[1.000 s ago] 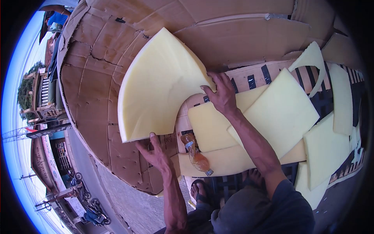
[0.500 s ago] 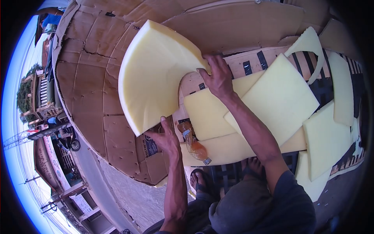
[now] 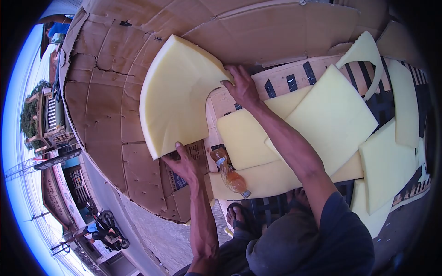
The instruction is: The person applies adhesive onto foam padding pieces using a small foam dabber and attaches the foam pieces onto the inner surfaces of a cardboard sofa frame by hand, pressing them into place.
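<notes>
A pale yellow foam piece [image 3: 177, 94] with a curved outer edge and a rounded notch is held between both hands over the cardboard. The fingers of my left hand [image 3: 183, 163] grip its lower edge, thumb on top. At its right corner, beside the notch, my right hand [image 3: 241, 86] pinches the foam. Below my right forearm lie a flat foam sheet [image 3: 248, 135] and a square foam sheet [image 3: 334, 115] that overlaps it. A clear plastic bottle [image 3: 235, 180] with orange contents rests on a foam strip [image 3: 276, 179] near my left wrist.
Large brown cardboard [image 3: 106, 110] spreads at left and back. Slatted wood [image 3: 317, 69] shows under the foam. At right lie a curved foam offcut [image 3: 375, 69] and several other foam pieces [image 3: 389, 154]. Beyond the cardboard edge, a street [image 3: 103, 184] holds a motorbike [image 3: 110, 230].
Both hands have shifted left with the foam piece, whose upper part has come down and whose bend looks flatter. On the street, a motorbike with a rider now shows lower in view.
</notes>
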Demonstrator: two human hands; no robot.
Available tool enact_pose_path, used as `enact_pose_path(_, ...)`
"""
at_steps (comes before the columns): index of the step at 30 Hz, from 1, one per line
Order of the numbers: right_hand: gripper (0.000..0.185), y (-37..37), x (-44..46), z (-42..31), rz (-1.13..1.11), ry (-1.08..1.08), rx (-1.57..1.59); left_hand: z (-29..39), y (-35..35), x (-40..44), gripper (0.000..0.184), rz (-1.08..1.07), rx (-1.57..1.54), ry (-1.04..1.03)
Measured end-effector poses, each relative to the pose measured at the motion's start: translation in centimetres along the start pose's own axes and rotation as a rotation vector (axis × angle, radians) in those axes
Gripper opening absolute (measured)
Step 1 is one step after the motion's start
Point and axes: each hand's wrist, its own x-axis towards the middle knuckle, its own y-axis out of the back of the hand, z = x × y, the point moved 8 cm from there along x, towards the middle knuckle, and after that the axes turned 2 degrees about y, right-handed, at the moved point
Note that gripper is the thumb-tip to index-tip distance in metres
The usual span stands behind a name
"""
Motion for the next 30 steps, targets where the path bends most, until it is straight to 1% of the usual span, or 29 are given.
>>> enact_pose_path(2,0.046,0.0,0.6,0.8,0.002,-0.004,-0.018,0.2,-0.4,0.0,0.068,-0.054,-0.04,-0.069)
enact_pose_path(6,0.046,-0.7,-0.1,0.8,-0.011,-0.03,-0.037,0.1,-0.2,0.5,0.068,0.004,0.014,-0.045)
enact_pose_path(8,0.046,-0.8,-0.2,0.7,-0.003,-0.036,-0.044,0.5,-0.4,0.7,0.068,-0.068,-0.066,-0.044)
enact_pose_path(9,0.045,-0.9,-0.4,0.6,-0.004,-0.041,-0.037,0.6,-0.3,0.6,0.068,-0.068,-0.068,-0.04)
enact_pose_path(11,0.045,-1.2,0.0,0.8,0.002,-0.039,-0.034,0.8,-0.6,0.6,0.066,-0.069,-0.176,-0.013)
enact_pose_path(15,0.049,-1.6,-0.1,1.2,0.041,0.0,-0.057,0.1,-0.2,1.3,0.061,-0.066,-0.23,0.006)
enact_pose_path(17,0.051,-1.9,-0.1,1.2,0.041,0.015,-0.067,-0.2,-0.2,1.6,0.058,-0.053,-0.28,-0.018)
enact_pose_path(19,0.064,-1.9,-0.9,0.9,0.08,-0.046,-0.005,0.2,0.1,1.3,0.058,-0.041,-0.217,-0.009)
enact_pose_path(20,0.064,-2.2,-1.4,-0.1,0.079,-0.043,-0.001,0.6,0.1,1.3,0.058,-0.04,-0.157,-0.012)
enact_pose_path(21,0.073,-2.7,-2.2,-0.3,0.099,-0.168,0.039,0.4,0.1,1.5,0.058,-0.037,-0.161,-0.018)
enact_pose_path(22,0.081,-3.3,-3.0,-0.5,0.115,-0.297,0.079,0.0,0.0,1.6,0.063,-0.062,-0.182,-0.035)
enact_pose_path(23,0.081,-4.5,-3.4,-1.4,0.113,-0.297,0.081,-0.2,0.0,1.5,0.068,-0.086,-0.201,-0.05)
enact_pose_path(25,0.089,-6.1,-6.2,0.9,0.465,-0.678,0.502,0.0,0.2,1.4,0.069,-0.078,-0.158,-0.04)
enact_pose_path(26,0.087,-6.9,-6.8,2.4,0.419,-0.82,0.468,0.2,0.3,1.4,0.07,-0.071,-0.116,-0.031)
enact_pose_path(27,0.087,-6.6,-6.6,2.8,0.417,-0.818,0.474,0.3,0.5,1.3,0.07,-0.066,-0.115,-0.034)
enact_pose_path(29,0.082,-7.2,-6.6,4.0,0.497,-0.844,1.003,0.2,0.4,1.3,0.07,-0.078,-0.121,-0.005)
enact_pose_path(30,0.072,-6.6,-6.5,3.6,0.462,-0.931,1.023,0.4,0.7,1.4,0.07,-0.076,-0.119,-0.006)
